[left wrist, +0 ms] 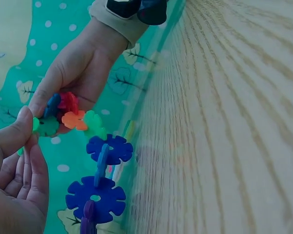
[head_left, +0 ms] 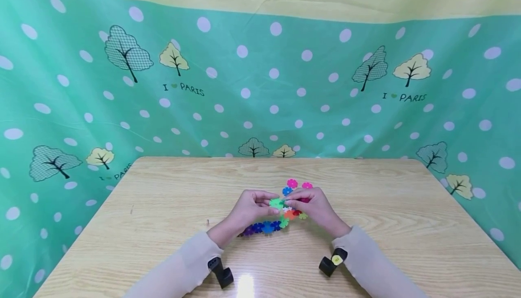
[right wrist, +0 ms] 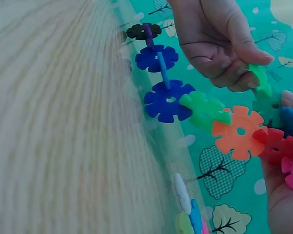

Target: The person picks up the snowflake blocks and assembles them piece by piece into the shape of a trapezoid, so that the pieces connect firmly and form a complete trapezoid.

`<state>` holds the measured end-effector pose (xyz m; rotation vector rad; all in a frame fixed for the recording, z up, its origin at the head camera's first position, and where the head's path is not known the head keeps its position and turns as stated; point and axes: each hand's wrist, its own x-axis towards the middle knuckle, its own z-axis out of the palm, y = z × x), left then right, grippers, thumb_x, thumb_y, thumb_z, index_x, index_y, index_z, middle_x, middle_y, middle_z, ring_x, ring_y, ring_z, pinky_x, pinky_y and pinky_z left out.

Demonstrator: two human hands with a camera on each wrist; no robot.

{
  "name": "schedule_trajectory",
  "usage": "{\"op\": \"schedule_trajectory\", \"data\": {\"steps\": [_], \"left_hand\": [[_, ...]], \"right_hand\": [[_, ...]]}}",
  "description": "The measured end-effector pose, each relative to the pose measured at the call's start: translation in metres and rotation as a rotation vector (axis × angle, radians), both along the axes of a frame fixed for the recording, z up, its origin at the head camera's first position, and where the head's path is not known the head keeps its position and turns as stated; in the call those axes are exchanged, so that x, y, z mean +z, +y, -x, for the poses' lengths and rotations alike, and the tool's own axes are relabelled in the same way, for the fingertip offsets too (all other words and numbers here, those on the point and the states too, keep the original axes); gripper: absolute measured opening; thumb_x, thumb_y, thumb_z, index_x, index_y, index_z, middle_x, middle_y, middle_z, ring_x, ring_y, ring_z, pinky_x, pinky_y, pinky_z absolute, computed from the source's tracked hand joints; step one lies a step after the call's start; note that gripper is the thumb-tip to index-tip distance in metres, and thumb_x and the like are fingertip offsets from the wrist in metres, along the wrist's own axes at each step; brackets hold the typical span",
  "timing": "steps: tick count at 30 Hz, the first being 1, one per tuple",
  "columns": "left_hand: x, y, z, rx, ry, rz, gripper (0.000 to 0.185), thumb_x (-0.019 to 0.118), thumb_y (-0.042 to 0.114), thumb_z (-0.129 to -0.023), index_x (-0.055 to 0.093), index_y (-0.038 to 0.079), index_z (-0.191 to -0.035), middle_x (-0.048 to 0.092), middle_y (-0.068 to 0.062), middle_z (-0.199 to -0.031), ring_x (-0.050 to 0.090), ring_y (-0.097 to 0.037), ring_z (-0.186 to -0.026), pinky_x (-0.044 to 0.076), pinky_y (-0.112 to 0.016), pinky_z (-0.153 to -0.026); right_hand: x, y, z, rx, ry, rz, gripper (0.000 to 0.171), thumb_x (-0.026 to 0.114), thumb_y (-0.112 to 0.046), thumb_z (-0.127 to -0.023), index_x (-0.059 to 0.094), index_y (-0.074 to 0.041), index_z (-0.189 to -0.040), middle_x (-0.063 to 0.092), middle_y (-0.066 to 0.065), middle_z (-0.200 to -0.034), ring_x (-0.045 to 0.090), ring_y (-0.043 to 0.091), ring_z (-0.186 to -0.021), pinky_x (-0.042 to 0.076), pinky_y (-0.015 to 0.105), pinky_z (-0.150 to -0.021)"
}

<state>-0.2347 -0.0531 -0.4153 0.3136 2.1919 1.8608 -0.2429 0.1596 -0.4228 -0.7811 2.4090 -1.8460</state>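
Hands [head_left: 285, 207] beside loose pink discs [head_left: 299, 184]

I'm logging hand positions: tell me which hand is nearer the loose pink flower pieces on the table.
Right. The right hand sits just below the pink pieces; the left hand is farther off to their left.
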Motion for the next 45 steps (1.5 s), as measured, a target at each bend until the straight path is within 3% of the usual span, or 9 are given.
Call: {"op": "schedule_trajectory", "data": {"steps": [5, 12, 18, 23, 30, 40, 45], "left_hand": [[0.002, -0.002, 0.000, -0.021, 0.027, 0.004, 0.037, 0.078, 0.009, -0.076, 0.068, -0.001, -0.111, 0.069, -0.002, -0.082, 0.061, -0.010, -0.071, 0.053, -0.022, -0.065], [0.003, -0.007, 0.004, -0.085, 0.035, 0.036, 0.039, 0.075, 0.013, -0.080, 0.065, 0.000, -0.116, 0.070, -0.005, -0.091, 0.063, -0.011, -0.076, 0.055, -0.025, -0.069], [0.004, -0.011, 0.007, -0.120, 0.041, 0.046, 0.041, 0.075, 0.014, -0.081, 0.064, -0.001, -0.117, 0.070, -0.006, -0.092, 0.063, -0.011, -0.077, 0.055, -0.025, -0.070], [0.006, -0.013, 0.006, -0.092, 0.034, 0.079, 0.039, 0.076, 0.015, -0.079, 0.066, 0.003, -0.115, 0.070, -0.005, -0.093, 0.064, -0.013, -0.078, 0.055, -0.025, -0.070], [0.006, -0.015, 0.005, -0.081, 0.073, 0.083, 0.033, 0.074, 0.011, -0.081, 0.067, -0.001, -0.111, 0.070, -0.011, -0.095, 0.065, -0.016, -0.082, 0.056, -0.027, -0.073], [0.007, -0.013, 0.007, -0.114, 0.113, 0.110, 0.031, 0.074, 0.014, -0.082, 0.068, 0.000, -0.109, 0.070, -0.008, -0.091, 0.064, -0.015, -0.079, 0.056, -0.026, -0.070], [0.008, -0.016, 0.012, -0.158, 0.136, 0.143, 0.031, 0.075, 0.016, -0.081, 0.068, 0.001, -0.107, 0.070, -0.006, -0.089, 0.064, -0.014, -0.077, 0.055, -0.026, -0.068]], "right_hand": [[0.002, 0.000, 0.001, 0.002, -0.021, -0.016, 0.014, 0.070, -0.014, -0.085, 0.074, -0.003, -0.093, 0.072, 0.007, -0.086, 0.061, 0.013, -0.073, 0.053, 0.023, -0.059], [0.032, -0.006, -0.013, -0.020, -0.081, -0.062, 0.013, 0.067, -0.005, -0.086, 0.072, 0.005, -0.095, 0.070, 0.015, -0.089, 0.060, 0.009, -0.074, 0.052, 0.022, -0.062], [0.014, -0.002, -0.001, -0.033, -0.111, -0.065, 0.013, 0.067, -0.005, -0.086, 0.072, 0.002, -0.096, 0.069, 0.013, -0.090, 0.059, 0.009, -0.072, 0.051, 0.020, -0.060], [0.005, 0.001, 0.002, -0.040, -0.099, -0.057, 0.015, 0.069, -0.011, -0.086, 0.072, -0.001, -0.096, 0.070, 0.008, -0.089, 0.059, 0.010, -0.072, 0.051, 0.020, -0.061], [0.003, 0.001, 0.003, -0.056, -0.100, -0.070, 0.019, 0.070, -0.017, -0.085, 0.072, -0.002, -0.097, 0.069, 0.006, -0.088, 0.060, 0.013, -0.073, 0.052, 0.021, -0.062], [0.001, 0.001, 0.003, -0.011, -0.137, -0.134, 0.029, 0.073, -0.021, -0.083, 0.069, -0.005, -0.107, 0.067, 0.009, -0.104, 0.061, 0.017, -0.081, 0.054, 0.024, -0.064], [0.003, 0.003, 0.003, -0.012, -0.150, -0.128, 0.024, 0.073, -0.019, -0.083, 0.070, -0.003, -0.100, 0.067, 0.007, -0.093, 0.060, 0.013, -0.069, 0.053, 0.025, -0.060]]}}
